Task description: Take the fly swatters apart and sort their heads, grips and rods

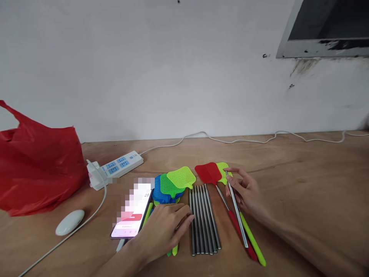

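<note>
Rod (238, 213) of shiny metal is pinched near its upper end by my right hand (245, 190), slanting over the handles (253, 240) of the red swatter (206, 173) and the yellow-green swatter (221, 168), while my left hand (165, 227) rests bent beside the row of metal rods (203, 223), and I cannot tell whether it grips something. With so narrow a hold, I think the rod could slip and knock the row apart, because round rods may roll easily. As for containers, I see the red plastic bag (43, 165) at the left, its content hidden from me.
</note>
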{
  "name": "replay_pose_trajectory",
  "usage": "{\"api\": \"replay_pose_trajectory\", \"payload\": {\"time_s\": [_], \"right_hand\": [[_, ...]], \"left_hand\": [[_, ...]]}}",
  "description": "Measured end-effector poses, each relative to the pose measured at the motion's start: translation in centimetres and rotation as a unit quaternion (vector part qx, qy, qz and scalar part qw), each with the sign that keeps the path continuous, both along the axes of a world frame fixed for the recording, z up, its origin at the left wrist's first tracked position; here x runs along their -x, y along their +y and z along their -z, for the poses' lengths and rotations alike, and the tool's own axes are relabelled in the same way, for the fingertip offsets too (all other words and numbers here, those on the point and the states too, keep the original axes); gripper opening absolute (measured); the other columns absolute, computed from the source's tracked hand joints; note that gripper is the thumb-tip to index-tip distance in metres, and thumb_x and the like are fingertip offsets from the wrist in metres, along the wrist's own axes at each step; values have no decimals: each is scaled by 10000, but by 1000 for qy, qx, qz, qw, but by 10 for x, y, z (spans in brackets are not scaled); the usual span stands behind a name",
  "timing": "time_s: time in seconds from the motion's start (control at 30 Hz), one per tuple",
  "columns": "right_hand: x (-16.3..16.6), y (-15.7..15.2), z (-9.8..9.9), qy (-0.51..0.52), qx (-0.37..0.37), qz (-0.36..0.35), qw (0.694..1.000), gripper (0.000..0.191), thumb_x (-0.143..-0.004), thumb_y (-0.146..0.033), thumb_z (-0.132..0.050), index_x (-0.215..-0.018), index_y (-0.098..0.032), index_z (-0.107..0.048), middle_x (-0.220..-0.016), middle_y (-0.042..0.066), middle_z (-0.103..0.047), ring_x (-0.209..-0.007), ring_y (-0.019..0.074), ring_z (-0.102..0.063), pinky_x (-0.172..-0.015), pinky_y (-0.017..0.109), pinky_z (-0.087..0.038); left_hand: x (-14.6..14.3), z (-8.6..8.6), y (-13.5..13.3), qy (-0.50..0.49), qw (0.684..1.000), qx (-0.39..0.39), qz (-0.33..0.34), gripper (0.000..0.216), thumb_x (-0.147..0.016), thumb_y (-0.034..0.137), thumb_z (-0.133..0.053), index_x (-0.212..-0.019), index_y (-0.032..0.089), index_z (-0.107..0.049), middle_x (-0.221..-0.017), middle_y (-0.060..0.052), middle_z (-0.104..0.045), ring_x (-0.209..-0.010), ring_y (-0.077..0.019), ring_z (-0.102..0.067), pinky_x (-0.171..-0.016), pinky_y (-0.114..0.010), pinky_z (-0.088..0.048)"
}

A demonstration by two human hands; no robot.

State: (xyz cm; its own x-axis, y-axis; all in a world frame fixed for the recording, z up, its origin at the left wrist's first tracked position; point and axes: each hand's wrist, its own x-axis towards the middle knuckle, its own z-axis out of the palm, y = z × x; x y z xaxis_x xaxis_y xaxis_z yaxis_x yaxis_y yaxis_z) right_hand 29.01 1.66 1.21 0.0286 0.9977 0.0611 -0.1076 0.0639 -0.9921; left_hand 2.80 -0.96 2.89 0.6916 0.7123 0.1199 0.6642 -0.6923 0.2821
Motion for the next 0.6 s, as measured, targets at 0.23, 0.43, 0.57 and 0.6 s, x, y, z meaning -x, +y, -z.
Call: {"api": "replay_pose_trajectory", "payload": {"time_s": [0.23,0.43,0.57,0.6], "right_hand": [[7,-12,0,-48,26,-30,998,470,-805,-619,-672,-988,-223,-498,-498,-75,-590,-320,45,-311,-299,136,-275],[8,-8,3,-107,37,-16,993,489,-803,-634,-637,-1034,-220,-517,-523,-68,-607,-317,71,-349,-301,175,-315],[7,-7,5,-157,16,-27,987,497,-844,-596,-582,-1145,-206,-519,-625,-25,-661,-384,104,-412,-347,207,-312],[6,-7,7,-174,-3,-29,984,482,-856,-550,-586,-1183,-203,-517,-655,-18,-666,-425,115,-443,-386,221,-339]], "left_hand": [[4,8,-2,-22,1000,-21,5,294,-1053,286,-350,-902,211,-592,-828,-11,-671,-713,-203,-635,-600,-297,-352],[6,13,1,-31,999,-30,-16,315,-1045,275,-345,-880,202,-604,-827,-27,-680,-729,-209,-644,-616,-300,-385],[5,14,1,-35,998,-37,-25,312,-1039,270,-348,-885,194,-609,-842,-44,-688,-769,-210,-653,-638,-295,-417],[5,14,1,-34,998,-36,-26,307,-1036,268,-352,-884,193,-609,-844,-47,-690,-772,-210,-655,-641,-295,-422]]}}
